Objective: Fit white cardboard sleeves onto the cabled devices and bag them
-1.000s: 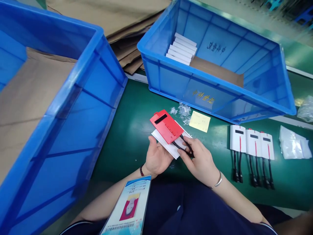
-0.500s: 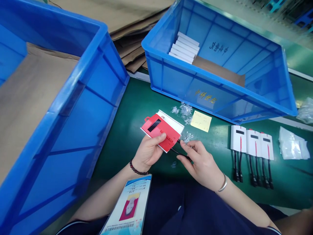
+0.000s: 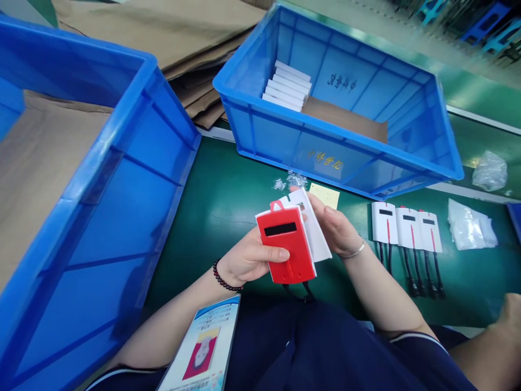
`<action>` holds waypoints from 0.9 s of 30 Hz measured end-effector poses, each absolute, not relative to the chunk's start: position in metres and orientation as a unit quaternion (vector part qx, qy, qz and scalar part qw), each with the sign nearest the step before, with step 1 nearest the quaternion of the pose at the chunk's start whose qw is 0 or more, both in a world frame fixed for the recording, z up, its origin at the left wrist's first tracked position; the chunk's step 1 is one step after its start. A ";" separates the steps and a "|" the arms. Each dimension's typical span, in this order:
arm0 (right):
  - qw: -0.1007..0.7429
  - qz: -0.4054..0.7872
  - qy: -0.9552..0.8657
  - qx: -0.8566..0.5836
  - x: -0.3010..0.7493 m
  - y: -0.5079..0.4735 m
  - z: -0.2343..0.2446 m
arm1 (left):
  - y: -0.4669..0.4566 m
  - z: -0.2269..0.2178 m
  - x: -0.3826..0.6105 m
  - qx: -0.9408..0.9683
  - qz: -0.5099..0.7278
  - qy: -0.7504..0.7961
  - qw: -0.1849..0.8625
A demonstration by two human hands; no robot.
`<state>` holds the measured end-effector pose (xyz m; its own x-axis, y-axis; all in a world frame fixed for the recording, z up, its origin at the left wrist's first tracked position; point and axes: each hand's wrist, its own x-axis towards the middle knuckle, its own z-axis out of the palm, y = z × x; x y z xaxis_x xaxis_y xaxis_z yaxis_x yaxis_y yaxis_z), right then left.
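Observation:
My left hand (image 3: 252, 256) grips a red flat case (image 3: 291, 250) with a dark rectangular window, its thumb lying on the front. A small loop sticks up from the case's top, and black cables (image 3: 308, 293) hang from its lower edge. Behind it, tilted to the right, is a white cover (image 3: 317, 233) with a small cut-out. My right hand (image 3: 336, 225) is closed around the far side of this cover; most of its fingers are hidden behind it. Several white cased devices (image 3: 383, 222) with dark windows, red stripes and black cables lie to the right.
A blue crate (image 3: 272, 122) with stacked white pieces (image 3: 287, 87) stands at the back; another blue crate (image 3: 171, 141) is at left. Clear plastic bits (image 3: 296, 179), a yellow note (image 3: 324, 194) and plastic bags (image 3: 470, 225) lie on the green table. Another person's arm (image 3: 488, 347) shows at lower right.
The red case has turned upright toward me, its cables now pointing down. My right hand has moved from the cables up to the white cover, which now leans out on the right.

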<state>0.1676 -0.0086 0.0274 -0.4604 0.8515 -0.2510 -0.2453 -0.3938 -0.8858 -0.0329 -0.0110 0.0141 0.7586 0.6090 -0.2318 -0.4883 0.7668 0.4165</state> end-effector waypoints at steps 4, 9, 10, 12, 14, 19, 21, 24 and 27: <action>0.355 0.754 -0.421 -0.358 0.157 0.004 0.025 | -0.015 0.013 -0.026 0.181 0.284 0.164 0.927; 0.440 0.532 -0.540 -0.481 0.184 0.004 0.037 | -0.016 0.001 -0.023 0.077 0.320 0.242 0.913; 0.433 0.485 -0.570 -0.503 0.187 0.001 0.043 | -0.015 -0.001 -0.021 0.061 0.312 0.247 0.915; 0.383 0.402 -0.640 -0.532 0.184 -0.008 0.054 | -0.014 -0.005 -0.015 0.047 0.293 0.243 0.924; 0.317 0.308 -0.706 -0.553 0.171 -0.017 0.062 | -0.014 -0.006 -0.009 0.034 0.308 0.232 0.922; 0.218 0.106 -0.768 -0.592 0.129 -0.023 0.055 | -0.015 0.000 0.001 0.007 0.364 0.210 0.907; 0.195 0.090 -0.780 -0.588 0.128 -0.021 0.050 | -0.015 -0.001 0.000 0.007 0.357 0.210 0.910; 0.176 0.136 -0.818 -0.531 0.147 -0.016 0.050 | -0.014 -0.003 -0.004 0.005 0.340 0.205 0.918; 0.154 0.210 -0.865 -0.430 0.174 -0.012 0.052 | -0.011 -0.004 -0.007 0.010 0.313 0.204 0.928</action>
